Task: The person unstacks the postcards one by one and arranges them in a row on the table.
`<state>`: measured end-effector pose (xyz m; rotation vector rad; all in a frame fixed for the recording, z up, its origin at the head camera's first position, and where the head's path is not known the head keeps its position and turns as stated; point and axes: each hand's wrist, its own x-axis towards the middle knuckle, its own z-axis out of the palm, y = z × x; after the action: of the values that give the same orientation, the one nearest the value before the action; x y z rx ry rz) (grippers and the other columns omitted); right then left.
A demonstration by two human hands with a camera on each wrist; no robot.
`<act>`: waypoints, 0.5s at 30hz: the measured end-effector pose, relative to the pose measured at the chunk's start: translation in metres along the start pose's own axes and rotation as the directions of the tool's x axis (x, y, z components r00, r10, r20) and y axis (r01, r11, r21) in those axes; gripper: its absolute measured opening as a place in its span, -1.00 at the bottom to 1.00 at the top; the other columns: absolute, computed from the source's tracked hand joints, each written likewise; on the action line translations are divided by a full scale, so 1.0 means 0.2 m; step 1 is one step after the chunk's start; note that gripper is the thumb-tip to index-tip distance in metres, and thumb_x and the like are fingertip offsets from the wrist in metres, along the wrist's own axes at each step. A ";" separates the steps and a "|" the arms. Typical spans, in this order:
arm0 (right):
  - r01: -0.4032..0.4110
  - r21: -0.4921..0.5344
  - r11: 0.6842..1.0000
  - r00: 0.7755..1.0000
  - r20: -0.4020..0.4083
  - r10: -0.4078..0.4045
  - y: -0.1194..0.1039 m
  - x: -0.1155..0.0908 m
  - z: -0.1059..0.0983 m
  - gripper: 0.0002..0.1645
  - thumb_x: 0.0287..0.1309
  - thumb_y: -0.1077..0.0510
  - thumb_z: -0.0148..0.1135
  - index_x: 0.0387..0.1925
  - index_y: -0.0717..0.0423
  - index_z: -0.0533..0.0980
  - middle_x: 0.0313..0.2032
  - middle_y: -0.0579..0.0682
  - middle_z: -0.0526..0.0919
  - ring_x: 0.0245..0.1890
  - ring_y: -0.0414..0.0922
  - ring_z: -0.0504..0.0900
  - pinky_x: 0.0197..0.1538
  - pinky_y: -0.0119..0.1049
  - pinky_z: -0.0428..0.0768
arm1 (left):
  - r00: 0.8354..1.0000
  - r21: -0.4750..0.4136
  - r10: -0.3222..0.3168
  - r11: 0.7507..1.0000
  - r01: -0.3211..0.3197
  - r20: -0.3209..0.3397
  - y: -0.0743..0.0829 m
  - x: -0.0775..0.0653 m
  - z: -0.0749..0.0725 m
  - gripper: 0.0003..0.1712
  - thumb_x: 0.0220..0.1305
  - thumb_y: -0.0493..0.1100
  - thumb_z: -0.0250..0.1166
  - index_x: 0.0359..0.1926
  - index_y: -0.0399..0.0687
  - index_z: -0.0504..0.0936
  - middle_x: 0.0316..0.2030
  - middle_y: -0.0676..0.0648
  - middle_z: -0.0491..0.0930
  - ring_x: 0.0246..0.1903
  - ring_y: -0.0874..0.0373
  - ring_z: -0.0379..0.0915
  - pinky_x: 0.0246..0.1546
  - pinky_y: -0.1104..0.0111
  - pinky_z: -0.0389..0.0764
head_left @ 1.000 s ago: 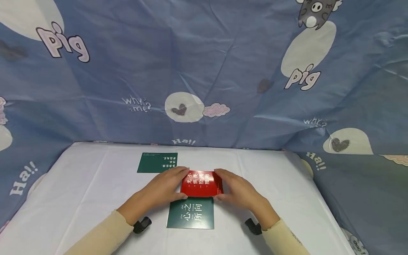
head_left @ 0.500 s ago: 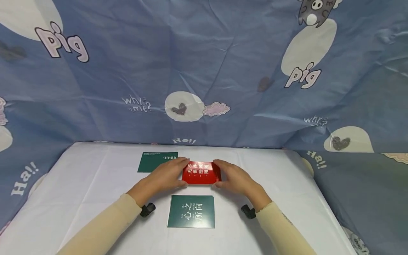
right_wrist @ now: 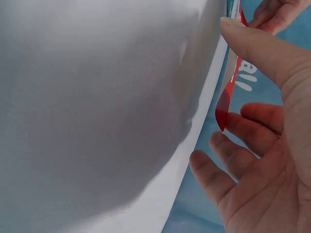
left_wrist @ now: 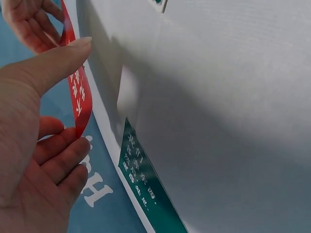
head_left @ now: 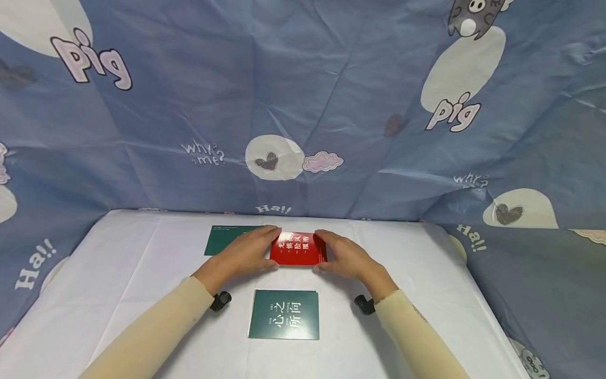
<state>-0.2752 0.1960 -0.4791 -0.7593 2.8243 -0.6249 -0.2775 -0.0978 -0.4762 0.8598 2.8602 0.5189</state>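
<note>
A red card [head_left: 297, 249] with white Chinese characters is held between both hands near the back of the table. My left hand [head_left: 250, 250] grips its left end, thumb on the near edge and fingers on the far edge. The right hand [head_left: 347, 256] grips the right end in the same way. In the left wrist view the red card [left_wrist: 80, 97] bows slightly and stands off the white cloth. The right wrist view shows a bent corner of the card [right_wrist: 224, 104] by the fingertips.
A green card stack [head_left: 284, 315] with large white characters lies nearer the front. Behind the left hand is another green card [head_left: 227, 239], partly covered by it. White cloth [head_left: 156, 295] covers the table, and a blue printed curtain [head_left: 303, 105] rises along its back edge.
Both hands have carried the red card away from the front green stack, toward the back of the table. The stack is now fully uncovered; the left hand covers more of the rear green card.
</note>
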 end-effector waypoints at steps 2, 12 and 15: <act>0.001 -0.005 1.000 1.000 -0.002 -0.001 0.01 0.01 0.00 0.10 0.10 -0.06 0.61 0.57 0.07 0.27 0.49 0.02 0.39 0.49 -0.01 0.35 0.50 -0.07 0.33 | 1.000 -0.003 0.005 1.000 -0.005 -0.007 0.00 0.01 0.00 0.08 0.14 0.02 0.61 0.54 -0.30 0.28 0.50 -0.26 0.30 0.47 -0.20 0.25 0.43 -0.07 0.35; -0.006 -0.006 1.000 1.000 0.005 0.006 0.02 0.07 -0.01 0.11 0.11 -0.07 0.60 0.57 0.11 0.26 0.49 0.05 0.38 0.48 0.02 0.35 0.50 -0.04 0.33 | 1.000 -0.030 -0.013 0.999 0.013 -0.002 -0.03 0.05 -0.01 0.11 0.15 0.01 0.61 0.56 -0.31 0.25 0.52 -0.27 0.27 0.49 -0.21 0.20 0.46 -0.06 0.30; -0.012 -0.022 1.000 1.000 0.007 0.012 0.01 0.10 0.00 0.11 0.10 -0.07 0.60 0.56 0.13 0.26 0.49 0.07 0.39 0.46 0.04 0.38 0.47 -0.01 0.38 | 1.000 -0.035 -0.013 0.999 0.013 -0.009 -0.04 0.05 0.00 0.10 0.15 0.01 0.61 0.54 -0.34 0.26 0.51 -0.29 0.27 0.49 -0.23 0.21 0.45 -0.07 0.31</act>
<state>-0.2939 0.1880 -0.4802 -0.7463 2.8320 -0.5890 -0.2897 -0.0989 -0.4789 0.8353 2.8544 0.5706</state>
